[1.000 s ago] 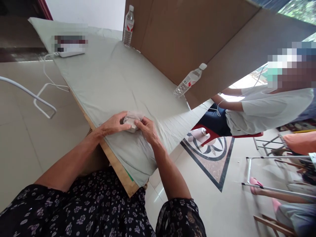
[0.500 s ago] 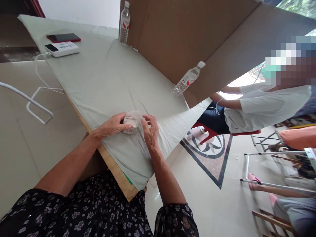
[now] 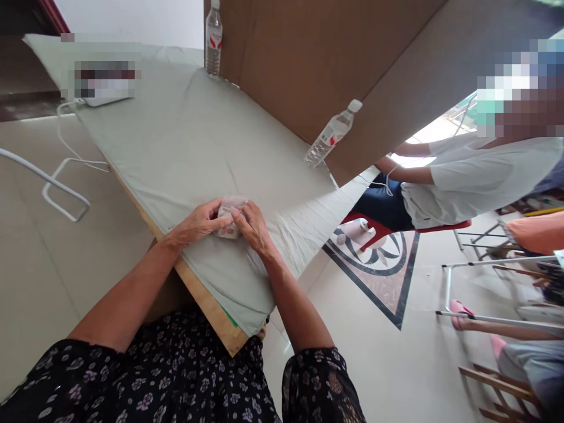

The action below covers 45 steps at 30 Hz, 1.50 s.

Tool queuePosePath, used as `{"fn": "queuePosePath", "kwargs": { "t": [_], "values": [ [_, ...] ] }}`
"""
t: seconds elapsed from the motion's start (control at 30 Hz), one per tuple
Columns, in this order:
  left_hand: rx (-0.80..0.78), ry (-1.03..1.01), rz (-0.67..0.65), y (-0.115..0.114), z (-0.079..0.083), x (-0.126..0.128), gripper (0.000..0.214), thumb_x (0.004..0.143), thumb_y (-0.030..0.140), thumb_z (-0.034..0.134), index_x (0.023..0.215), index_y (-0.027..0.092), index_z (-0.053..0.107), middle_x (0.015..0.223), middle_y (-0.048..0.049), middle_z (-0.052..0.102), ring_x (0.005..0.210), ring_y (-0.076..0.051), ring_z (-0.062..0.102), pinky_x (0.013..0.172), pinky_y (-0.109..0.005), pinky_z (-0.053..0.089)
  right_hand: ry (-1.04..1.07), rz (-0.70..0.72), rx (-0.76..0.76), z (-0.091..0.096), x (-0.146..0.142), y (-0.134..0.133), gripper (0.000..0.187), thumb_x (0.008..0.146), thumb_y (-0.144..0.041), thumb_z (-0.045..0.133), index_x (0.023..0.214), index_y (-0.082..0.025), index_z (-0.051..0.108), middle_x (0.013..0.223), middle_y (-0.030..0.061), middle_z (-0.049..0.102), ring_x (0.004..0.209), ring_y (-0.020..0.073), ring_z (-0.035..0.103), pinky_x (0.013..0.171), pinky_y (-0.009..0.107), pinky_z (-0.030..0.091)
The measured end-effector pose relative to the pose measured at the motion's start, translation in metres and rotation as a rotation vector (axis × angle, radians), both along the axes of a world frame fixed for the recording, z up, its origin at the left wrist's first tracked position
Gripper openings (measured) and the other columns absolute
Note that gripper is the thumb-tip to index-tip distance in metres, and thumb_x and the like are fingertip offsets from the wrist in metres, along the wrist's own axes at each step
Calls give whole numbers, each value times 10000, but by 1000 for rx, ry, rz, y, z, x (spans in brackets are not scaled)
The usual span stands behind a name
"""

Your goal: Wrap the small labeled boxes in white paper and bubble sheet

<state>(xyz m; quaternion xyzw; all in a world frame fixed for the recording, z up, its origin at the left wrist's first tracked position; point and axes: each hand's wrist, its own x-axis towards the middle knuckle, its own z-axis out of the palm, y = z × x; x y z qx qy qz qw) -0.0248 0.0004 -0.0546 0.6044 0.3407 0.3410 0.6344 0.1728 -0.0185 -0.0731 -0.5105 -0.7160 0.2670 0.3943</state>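
A small pale packet (image 3: 227, 231), box-shaped with a thin translucent wrapping and a faint reddish print, is held low over the cloth-covered table (image 3: 176, 141) near its front corner. My left hand (image 3: 200, 223) grips its left side, thumb across the front and fingers behind. From the right, my right hand (image 3: 254, 228) has thumb and fingers closed at the packet's upper right edge. Those fingers cover part of the packet, so what exactly they pinch is partly hidden.
Two clear water bottles stand by a cardboard panel (image 3: 282, 64): a far bottle (image 3: 214, 44) and a nearer bottle (image 3: 332, 136). A white device (image 3: 110, 97) with a cable lies at the far left. A person in a white shirt (image 3: 480, 182) sits at right.
My right hand has moved left onto the packet, its fingers closing at the edge. My left hand keeps its hold. The view has shifted slightly.
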Motion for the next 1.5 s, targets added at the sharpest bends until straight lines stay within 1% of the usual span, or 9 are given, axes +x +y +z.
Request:
{"fn": "queuePosePath", "kwargs": {
  "t": [0.17, 0.23, 0.33, 0.43, 0.7, 0.87, 1.2, 1.37, 1.5],
  "values": [
    [-38, -16, 20, 1, 0, 2, 602, 834, 540, 747, 1287, 152, 669, 1042, -55, 753, 895, -206, 685, 764, -285, 532, 346, -84, -154, 3, 6, -4, 753, 850, -743, 680, 1418, -266, 552, 1495, 131, 582, 1338, 303, 605, 1132, 513, 505],
    [-14, -1, 30, -1, 3, 4, 592, 836, 547, 732, 1265, 142, 677, 1031, -58, 752, 885, -207, 682, 753, -288, 531, 447, -26, -259, 3, 7, -3, 1005, 727, -745, 805, 1529, -263, 438, 1440, 148, 619, 1271, 310, 653, 1082, 505, 544],
    [57, 67, 104, -4, 5, 7, 554, 873, 558, 680, 1213, 122, 693, 1013, -69, 752, 886, -210, 674, 750, -293, 527, 514, 21, -318, 3, 5, 0, 1120, 662, -729, 864, 1564, -257, 400, 1266, 118, 703, 1104, 278, 716, 973, 455, 596],
    [91, 71, 141, -5, 2, 7, 547, 869, 545, 685, 1217, 123, 693, 1041, -78, 758, 912, -217, 685, 770, -300, 533, 532, -3, -313, 1, 0, 1, 1088, 672, -736, 852, 1551, -251, 433, 1153, 84, 729, 973, 237, 723, 880, 404, 606],
    [-137, -79, 145, 1, -5, 3, 904, 747, 448, 801, 1518, 86, 499, 1222, -147, 751, 1061, -265, 722, 885, -356, 568, 502, -42, -297, -4, -5, -3, 964, 708, -724, 820, 1478, -223, 528, 1009, 55, 748, 930, 229, 735, 853, 385, 607],
    [-96, -12, 165, -1, -5, 3, 869, 766, 438, 756, 1521, 86, 510, 1188, -137, 758, 975, -243, 723, 824, -342, 561, 514, -55, -316, -2, -3, -4, 915, 689, -724, 831, 1408, -215, 585, 962, 36, 759, 897, 212, 740, 855, 367, 604],
    [40, 122, 215, -6, 0, 4, 851, 787, 443, 679, 1521, 49, 508, 1078, -111, 737, 842, -203, 678, 744, -323, 540, 559, -10, -344, 26, -6, 26, 504, 721, -581, 831, 1041, -207, 725, 977, 44, 757, 927, 204, 705, 896, 377, 568],
    [128, 149, 234, -5, -7, 2, 758, 861, 459, 635, 1512, 86, 528, 1055, -102, 731, 853, -206, 670, 775, -337, 551, 441, -26, -210, 28, -13, 27, 329, 809, -548, 763, 858, -226, 720, 853, 10, 721, 819, 177, 659, 819, 347, 536],
    [273, 235, 322, -1, -13, 4, 728, 937, 497, 551, 1511, 50, 514, 1070, -119, 726, 951, -224, 657, 914, -373, 533, 240, -50, 13, 29, -16, 16, 197, 895, -441, 709, 843, -255, 751, 979, 33, 764, 1013, 219, 690, 979, 401, 512]
  ]
}}
